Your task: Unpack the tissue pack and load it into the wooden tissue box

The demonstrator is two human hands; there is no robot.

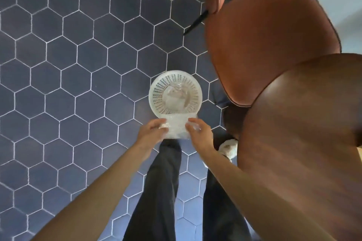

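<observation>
Tissue pack wrapper (177,130), clear crinkly plastic, is held between both hands above the floor, directly over the near rim of a white perforated bin (175,93). Left hand (151,131) is closed on the wrapper's left end, fingers curled over the top; right hand (199,132) is pinching the right end, fingertips on the plastic. Long axis of the plastic runs hand to hand, left to right. Whether tissues are inside it or it is only the empty film cannot be told; it looks see-through and slack, so probably just the film. Bin sits just ahead of the fingertips, beyond both hands, roughly midway between them, neither hand clearly nearer. Some clear material already lies in the bin's bottom. Brown leather chair (270,41) and a dark wooden tabletop (303,123) are off to the right of the right hand. Wooden tissue box is not in view. Judged step: dropping the wrapping into the bin, needing only a short push forward and release; slack film may cling to the fingers or catch the rim.
</observation>
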